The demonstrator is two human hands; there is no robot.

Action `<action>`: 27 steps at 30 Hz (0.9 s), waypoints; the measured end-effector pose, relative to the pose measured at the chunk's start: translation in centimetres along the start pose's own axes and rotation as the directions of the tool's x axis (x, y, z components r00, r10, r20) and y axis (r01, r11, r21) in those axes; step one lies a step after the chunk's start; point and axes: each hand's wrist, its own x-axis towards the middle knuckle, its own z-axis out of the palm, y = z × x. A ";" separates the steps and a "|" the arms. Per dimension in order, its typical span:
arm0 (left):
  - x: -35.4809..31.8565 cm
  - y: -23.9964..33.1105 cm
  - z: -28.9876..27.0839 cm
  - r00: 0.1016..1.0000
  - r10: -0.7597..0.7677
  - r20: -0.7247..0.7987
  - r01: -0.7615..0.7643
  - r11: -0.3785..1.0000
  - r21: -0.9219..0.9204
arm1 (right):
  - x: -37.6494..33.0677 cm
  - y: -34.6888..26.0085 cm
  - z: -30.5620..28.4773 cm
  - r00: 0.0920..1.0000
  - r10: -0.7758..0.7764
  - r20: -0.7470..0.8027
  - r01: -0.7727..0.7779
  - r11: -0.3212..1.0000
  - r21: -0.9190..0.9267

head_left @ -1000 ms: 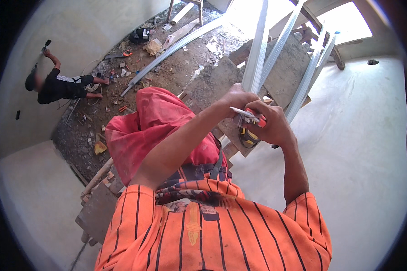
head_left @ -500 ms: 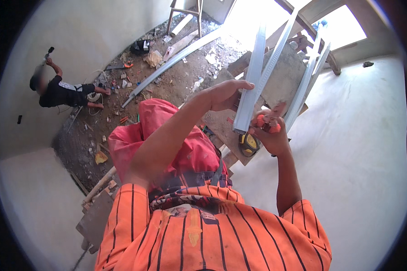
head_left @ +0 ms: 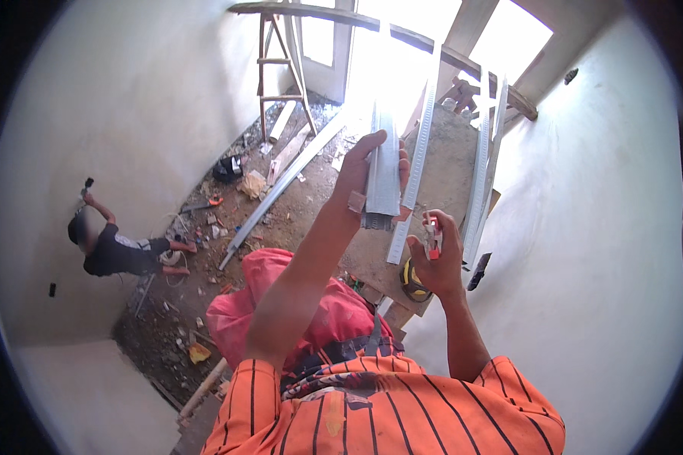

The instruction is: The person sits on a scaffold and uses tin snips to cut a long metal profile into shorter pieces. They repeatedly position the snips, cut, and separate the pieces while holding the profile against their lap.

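My left hand (head_left: 354, 173) is closed around a long silvery metal channel (head_left: 384, 189), thumb on one side and fingers on the other. The channel's near end is raised and its far end fades into glare. A small flat pinkish piece (head_left: 357, 201) shows beside that end, near my wrist. Just to the right, apart from the channel, my right hand (head_left: 445, 265) grips a red-handled hand tool (head_left: 434, 236); its exact kind is hard to make out. Below this hand a yellow-and-black tape measure (head_left: 413, 280) rests on the platform, partly hidden by it.
More metal channels (head_left: 425, 136) lean over a wooden beam (head_left: 341, 17) across the plank platform (head_left: 451, 159). Another channel (head_left: 288, 182) lies on the debris-strewn floor. A wooden ladder (head_left: 282, 76) stands at the back. A co-worker (head_left: 125, 250) works by the left wall.
My left hand has shifted left with the channel, separating it from the neighbouring one. My right hand has drawn away from the channel's end, still holding the tool. The whole view has turned.
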 end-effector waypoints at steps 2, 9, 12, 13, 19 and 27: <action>-0.4 0.3 0.0 0.999 -0.005 -0.032 0.005 1.000 -0.002 | 0.7 -0.8 -0.2 0.998 -0.062 -0.015 0.061 0.997 -0.052; -0.3 -0.1 0.2 0.998 0.013 -0.059 -0.006 0.993 0.114 | 2.1 -0.7 -0.4 0.992 -0.126 -0.004 0.125 0.986 -0.114; -0.4 0.1 -0.1 0.999 0.025 -0.035 -0.019 0.987 0.161 | 2.2 -0.9 -0.5 0.988 -0.154 0.003 0.153 0.977 -0.149; -0.3 0.0 -0.2 0.999 0.025 -0.037 -0.018 0.987 0.159 | 2.3 -0.9 -0.6 0.988 -0.157 0.001 0.155 0.977 -0.149; -0.4 -0.3 0.0 0.998 0.038 -0.040 -0.031 0.984 0.176 | 2.1 -0.6 -0.6 0.993 -0.110 0.037 0.112 0.990 -0.088; -0.6 -0.2 0.1 0.996 -0.006 -0.093 0.012 0.998 0.063 | 1.9 1.0 0.8 0.996 0.076 0.044 -0.080 0.993 0.085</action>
